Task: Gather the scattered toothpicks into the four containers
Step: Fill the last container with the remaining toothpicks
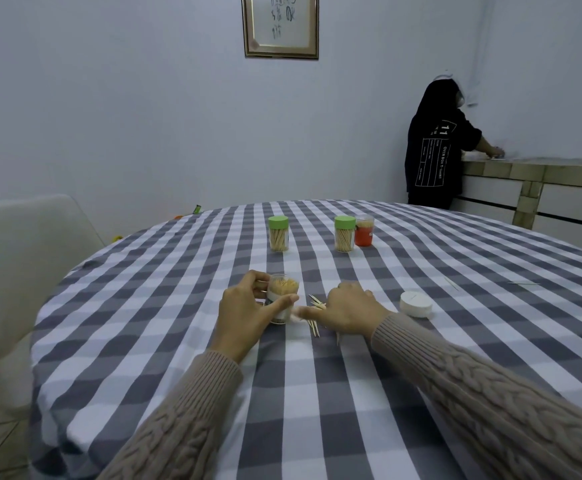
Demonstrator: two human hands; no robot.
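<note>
Toothpicks (317,304), thin pale wooden ones, were left scattered in a small loose bunch on the grey-and-white checked cloth of the round desk (164,344), right by the near middle. A clear plastic open-topped container (281,299), already packed with upright toothpicks, was gripped by the left hand (248,311), thumb across the front and fingers curled round the far side. The right hand (348,311) was laid low over the scattered bunch, knuckles up; the fingers were curled down toward the cloth, though whether anything was actually pinched couldn't be told, since the fingertips were blurred and hidden. A couple of toothpicks were seen poking out just below that hand.

A white round lid (416,304) was lying flat just right of the right hand. Further back, two clear jars capped with green lids (278,233) (345,233) were stood upright, both full of toothpicks, and a clear jar with red-orange contents (364,231) was touching the right-hand green one. Two stray single toothpicks (451,284) (523,283) were left well apart, off toward the right edge.

Beige cable-knit sleeves (490,393) were worn on both arms. A person in a black hooded top (435,147) was stood at a tiled counter (539,173) in the corner, and a white chair (22,258) was parked at the left.
</note>
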